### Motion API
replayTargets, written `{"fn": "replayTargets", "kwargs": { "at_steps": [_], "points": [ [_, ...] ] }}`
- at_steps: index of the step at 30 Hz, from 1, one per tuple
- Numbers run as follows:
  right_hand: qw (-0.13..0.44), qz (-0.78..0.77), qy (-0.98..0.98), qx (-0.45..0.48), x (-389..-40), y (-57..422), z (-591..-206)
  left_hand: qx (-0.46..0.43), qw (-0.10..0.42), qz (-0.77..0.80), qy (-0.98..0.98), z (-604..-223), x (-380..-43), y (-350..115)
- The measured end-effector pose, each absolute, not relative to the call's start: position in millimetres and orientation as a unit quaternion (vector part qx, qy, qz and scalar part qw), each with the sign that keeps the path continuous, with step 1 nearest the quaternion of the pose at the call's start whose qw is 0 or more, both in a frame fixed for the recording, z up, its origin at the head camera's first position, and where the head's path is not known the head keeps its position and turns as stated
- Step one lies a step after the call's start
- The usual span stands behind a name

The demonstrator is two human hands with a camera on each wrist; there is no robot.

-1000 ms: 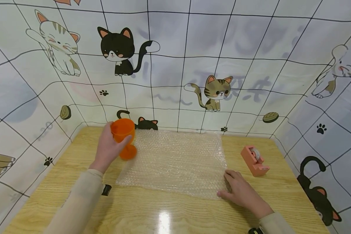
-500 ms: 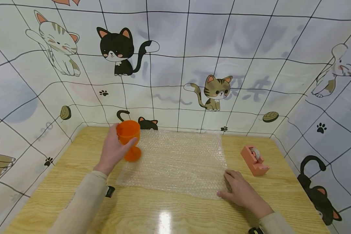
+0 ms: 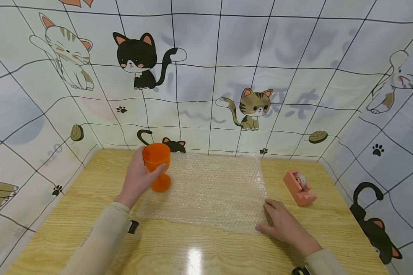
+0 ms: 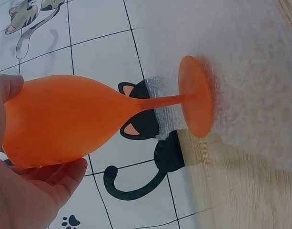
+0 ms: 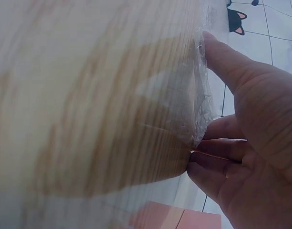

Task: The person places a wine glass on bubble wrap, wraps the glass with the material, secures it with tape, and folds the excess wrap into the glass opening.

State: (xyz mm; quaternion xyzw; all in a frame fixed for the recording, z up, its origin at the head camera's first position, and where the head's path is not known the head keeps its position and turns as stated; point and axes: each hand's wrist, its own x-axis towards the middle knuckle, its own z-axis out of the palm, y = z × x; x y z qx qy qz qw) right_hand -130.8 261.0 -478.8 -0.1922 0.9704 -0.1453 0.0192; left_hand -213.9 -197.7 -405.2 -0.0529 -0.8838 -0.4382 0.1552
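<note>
Orange goblet (image 3: 155, 162) in my left hand (image 3: 137, 177), gripped round the bowl, fingers mostly hidden in the head view. Toward the table's (image 3: 179, 248) back left corner, its foot (image 3: 161, 184) overlaps the bubble wrap (image 3: 213, 191); contact is unclear. My right hand (image 3: 285, 225) rests loosely at the wrap's near right corner. The goblet is farther right than before.

Surface (image 3: 165, 244): light yellow-brown wood grain, lines running roughly left-right, bright glare spot at the near middle. Clear bubble wrap (image 3: 213, 191) lies spread out in the middle, roughly rectangular, wood tone showing through. Its far edge reaches the surface's far edge; its near edge runs slightly askew, right end nearer. Pink tape dispenser (image 3: 298, 191) stands right of the wrap, well apart from the far edge, set at an angle, pale tape roll (image 3: 300, 180) in it. Strip of wood between dispenser and wrap.
</note>
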Motion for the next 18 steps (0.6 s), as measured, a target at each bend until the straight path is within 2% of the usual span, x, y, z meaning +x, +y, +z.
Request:
{"fn": "replayTargets", "kwargs": {
  "at_steps": [18],
  "points": [
    [0.010,-0.145,0.971,-0.191,-131.7,261.9,-481.4,-0.075,0.146,-0.442,-0.882,-406.7,-208.3,-174.8]
  ]
}}
